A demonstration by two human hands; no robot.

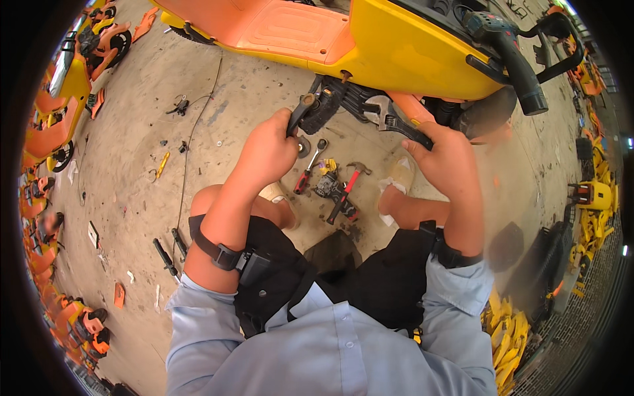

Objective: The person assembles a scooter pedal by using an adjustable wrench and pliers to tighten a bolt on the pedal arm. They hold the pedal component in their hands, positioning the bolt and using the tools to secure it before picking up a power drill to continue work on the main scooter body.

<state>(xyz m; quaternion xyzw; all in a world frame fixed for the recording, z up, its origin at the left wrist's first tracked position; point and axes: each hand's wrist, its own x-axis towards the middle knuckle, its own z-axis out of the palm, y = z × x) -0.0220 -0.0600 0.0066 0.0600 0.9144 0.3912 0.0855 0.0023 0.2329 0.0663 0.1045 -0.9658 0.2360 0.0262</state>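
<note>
My left hand (269, 148) is closed around a ring-ended wrench (302, 111), its ring pointing up beside a dark, ribbed part under the scooter. In my right hand (446, 158) is an adjustable wrench (394, 123), its jaw end pointing up and to the left. Both tools reach the underside of a yellow and orange scooter (422, 49). Whether either one touches a fastener there, I cannot tell. On the floor between my feet lie a red-handled ratchet (309, 170), a hammer with a red and black handle (350, 190) and a black and red power tool (338, 198).
A cordless drill (507, 56) rests on the scooter's right end. A thin cable (188, 145) runs along the floor at left, near a yellow tool (162, 165) and small loose parts. More scooters (69, 119) line the left side; yellow parts (505, 340) are piled at lower right.
</note>
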